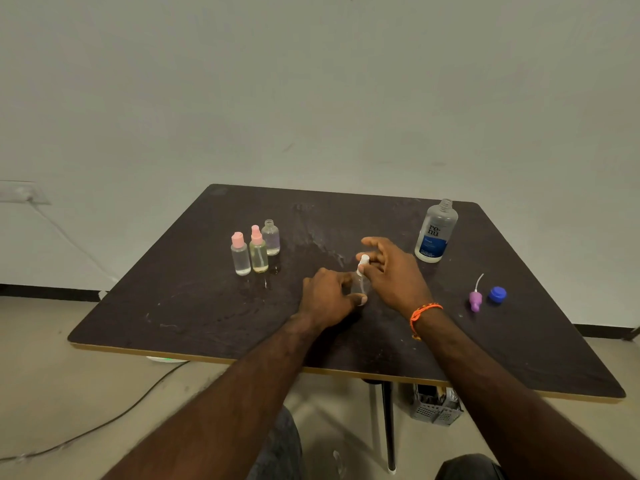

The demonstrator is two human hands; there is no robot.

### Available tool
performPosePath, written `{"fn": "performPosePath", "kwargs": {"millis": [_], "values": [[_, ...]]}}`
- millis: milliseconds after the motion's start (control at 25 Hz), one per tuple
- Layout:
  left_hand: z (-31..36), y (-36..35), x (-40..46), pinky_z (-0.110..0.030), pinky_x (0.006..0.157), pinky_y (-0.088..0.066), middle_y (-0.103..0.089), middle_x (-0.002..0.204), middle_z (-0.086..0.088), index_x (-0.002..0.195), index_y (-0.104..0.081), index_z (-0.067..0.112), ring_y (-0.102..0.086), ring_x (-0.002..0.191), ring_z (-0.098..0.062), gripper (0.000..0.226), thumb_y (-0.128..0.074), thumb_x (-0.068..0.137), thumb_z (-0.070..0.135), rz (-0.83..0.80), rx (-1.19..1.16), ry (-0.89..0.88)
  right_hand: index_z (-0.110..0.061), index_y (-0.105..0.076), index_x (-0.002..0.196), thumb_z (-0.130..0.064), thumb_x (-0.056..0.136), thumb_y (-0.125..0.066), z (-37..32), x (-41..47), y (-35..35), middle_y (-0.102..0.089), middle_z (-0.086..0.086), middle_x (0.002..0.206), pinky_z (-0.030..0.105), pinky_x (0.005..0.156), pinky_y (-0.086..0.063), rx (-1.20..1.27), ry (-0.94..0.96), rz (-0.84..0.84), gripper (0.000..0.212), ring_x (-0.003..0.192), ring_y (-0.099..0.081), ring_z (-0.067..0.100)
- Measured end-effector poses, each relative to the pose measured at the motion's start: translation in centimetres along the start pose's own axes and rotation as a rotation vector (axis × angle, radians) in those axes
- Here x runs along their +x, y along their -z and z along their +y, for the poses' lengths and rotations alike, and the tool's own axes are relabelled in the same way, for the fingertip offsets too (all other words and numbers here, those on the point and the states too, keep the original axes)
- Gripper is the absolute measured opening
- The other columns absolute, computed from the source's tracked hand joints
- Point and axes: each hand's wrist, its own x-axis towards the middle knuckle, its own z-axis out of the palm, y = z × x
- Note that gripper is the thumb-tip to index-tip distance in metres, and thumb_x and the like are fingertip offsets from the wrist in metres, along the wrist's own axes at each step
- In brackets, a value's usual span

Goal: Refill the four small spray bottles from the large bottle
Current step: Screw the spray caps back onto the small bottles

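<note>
Hands: both work over the middle of the dark, scuffed tabletop [194, 306], close together on one small clear spray bottle [360, 284].
Left hand [327, 296]: curled around the lower body of that bottle, thumb tip at its base, holding it upright on the tabletop.
Right hand [394, 271]: fingers pinch the white spray top [363, 263] at the bottle's neck, forefinger stretched out above it; an orange braided band [424, 311] sits on the wrist.
Held bottle: mostly hidden between the two hands, so its fill level cannot be told.
Large bottle: a clear plastic bottle with a blue and white label [435, 233] stands upright and uncapped near the far right edge, well apart from the hands.
Blue cap [497, 294]: round, lying on the tabletop to the right, just beside a purple spray head with a thin white dip tube [476, 297] lying on its side.
Other small bottles: three stand together on the left. A clear one with a pink cap [240, 254] is leftmost, a yellowish one with a pink spray top [258, 251] is just beside it, and a clear one with an open neck [270, 237] stands behind them.
</note>
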Motion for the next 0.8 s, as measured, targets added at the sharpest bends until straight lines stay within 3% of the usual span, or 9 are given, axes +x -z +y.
{"fn": "performPosePath", "kwargs": {"millis": [120, 200, 320, 400, 480, 520, 640, 720, 800], "values": [[0.2, 0.1, 0.1, -0.049, 0.099, -0.048, -0.073, 0.092, 0.011, 0.105, -0.076, 0.025, -0.067, 0.094, -0.014, 0.032, -0.080, 0.084, 0.049, 0.017, 0.022, 0.018, -0.027, -0.054, 0.112, -0.042, 0.073, -0.085, -0.2, 0.4, -0.2, -0.069, -0.009, 0.090, 0.032, 0.078, -0.056, -0.196, -0.034, 0.131, 0.052, 0.083, -0.066, 0.008], [0.1, -0.1, 0.1, -0.049, 0.098, -0.049, -0.072, 0.089, 0.011, 0.100, -0.076, 0.023, -0.068, 0.091, -0.015, 0.030, -0.080, 0.083, 0.047, 0.018, 0.000, 0.032, -0.025, -0.048, 0.129, -0.044, 0.074, -0.084, 0.1, 0.4, -1.0, -0.063, -0.012, 0.113, 0.030, 0.090, -0.051, -0.157, -0.002, 0.049, 0.069, 0.104, -0.061, 0.008], [-0.2, -0.4, -0.2, -0.052, 0.100, -0.049, -0.076, 0.095, 0.017, 0.107, -0.077, 0.031, -0.068, 0.094, -0.008, 0.030, -0.078, 0.083, 0.049, 0.021, -0.045, 0.006, -0.025, -0.040, 0.145, -0.015, 0.090, -0.069, 0.6, 0.2, -0.7, -0.062, -0.007, 0.134, 0.027, 0.103, -0.048, 0.097, 0.002, -0.080, 0.063, 0.122, -0.059, 0.009], [0.0, -0.3, -0.1, -0.051, 0.100, -0.048, -0.075, 0.095, 0.018, 0.111, -0.077, 0.033, -0.067, 0.093, -0.006, 0.032, -0.078, 0.083, 0.050, 0.029, -0.028, -0.003, -0.028, -0.050, 0.135, -0.021, 0.086, -0.076, 0.6, 0.4, -0.2, -0.073, -0.006, 0.112, 0.026, 0.091, -0.055, 0.053, -0.033, 0.000, 0.056, 0.102, -0.068, 0.005], [0.1, -0.3, -0.1, -0.049, 0.101, -0.047, -0.074, 0.093, 0.016, 0.113, -0.077, 0.030, -0.065, 0.092, -0.007, 0.035, -0.078, 0.084, 0.050, 0.046, 0.008, 0.004, -0.030, -0.052, 0.119, -0.045, 0.074, -0.084, 0.2, 0.5, 0.0, -0.071, -0.010, 0.088, 0.026, 0.076, -0.057, -0.132, -0.044, 0.100, 0.057, 0.081, -0.067, 0.002], [0.0, -0.3, -0.1, -0.049, 0.102, -0.046, -0.075, 0.096, 0.015, 0.114, -0.077, 0.029, -0.065, 0.093, -0.007, 0.037, -0.078, 0.084, 0.051, 0.047, 0.020, 0.010, -0.030, -0.049, 0.118, -0.053, 0.072, -0.083, 0.0, 0.5, -0.1, -0.068, -0.012, 0.089, 0.024, 0.074, -0.055, -0.168, -0.022, 0.093, 0.062, 0.081, -0.065, 0.002], [-0.2, -0.4, -0.2, -0.051, 0.099, -0.049, -0.075, 0.092, 0.017, 0.108, -0.077, 0.032, -0.067, 0.092, -0.006, 0.031, -0.077, 0.084, 0.052, 0.037, 0.002, -0.007, -0.024, -0.048, 0.132, -0.030, 0.087, -0.075, 0.5, 0.6, -0.4, -0.066, -0.006, 0.122, 0.020, 0.089, -0.050, 0.005, -0.009, -0.048, 0.053, 0.110, -0.064, 0.009], [-0.1, -0.6, -0.2, -0.050, 0.096, -0.051, -0.073, 0.086, 0.018, 0.108, -0.077, 0.033, -0.066, 0.086, -0.005, 0.031, -0.077, 0.084, 0.052, 0.037, -0.012, 0.000, -0.025, -0.058, 0.121, -0.021, 0.087, -0.075, 0.8, 0.7, -0.1, -0.072, -0.004, 0.113, 0.022, 0.086, -0.054, 0.014, -0.038, -0.028, 0.038, 0.102, -0.068, 0.008], [0.1, -0.6, -0.3, -0.049, 0.095, -0.053, -0.074, 0.089, 0.015, 0.108, -0.077, 0.031, -0.066, 0.086, -0.006, 0.034, -0.077, 0.083, 0.054, 0.052, 0.008, 0.012, -0.027, -0.059, 0.103, -0.031, 0.079, -0.083, 0.7, 0.8, -0.2, -0.072, -0.007, 0.093, 0.027, 0.078, -0.058, -0.095, -0.035, 0.092, 0.034, 0.086, -0.068, 0.005]]}}
